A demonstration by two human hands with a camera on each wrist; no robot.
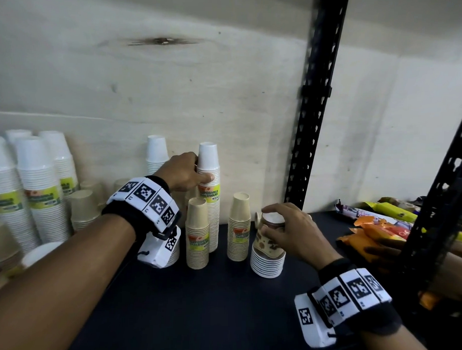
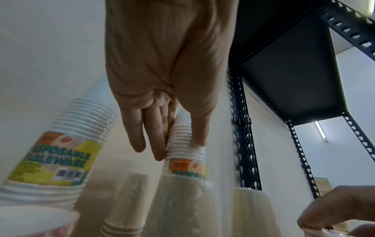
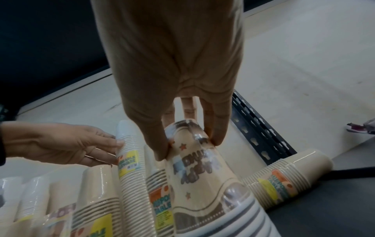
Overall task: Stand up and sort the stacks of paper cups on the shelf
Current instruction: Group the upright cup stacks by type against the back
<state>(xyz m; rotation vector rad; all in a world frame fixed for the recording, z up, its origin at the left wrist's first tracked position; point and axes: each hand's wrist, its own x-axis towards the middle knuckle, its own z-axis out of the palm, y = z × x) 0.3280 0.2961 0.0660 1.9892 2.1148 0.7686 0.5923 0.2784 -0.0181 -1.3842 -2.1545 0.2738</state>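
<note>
On the dark shelf (image 1: pixel 220 305), both my hands work at once. Left hand (image 1: pixel 184 173), grip clamped w/ thumb and fingers round the upper part of a tall white cup stack (image 1: pixel 209 189) near the back wall, prob. to steady it upright. Right hand (image 1: pixel 293 234), fingertips pinching the top of a printed cup stack (image 1: pixel 269 244) standing just right of two beige stacks (image 1: pixel 197 234), likely so it's kept w/ its own kind. More white stacks (image 1: pixel 27 188) lean far left.

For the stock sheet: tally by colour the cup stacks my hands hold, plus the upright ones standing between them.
white paper cup stack, in left hand: 1
beige paper cup stacks: 2
brown-printed paper cup stack, in right hand: 1
Total: 4
</note>
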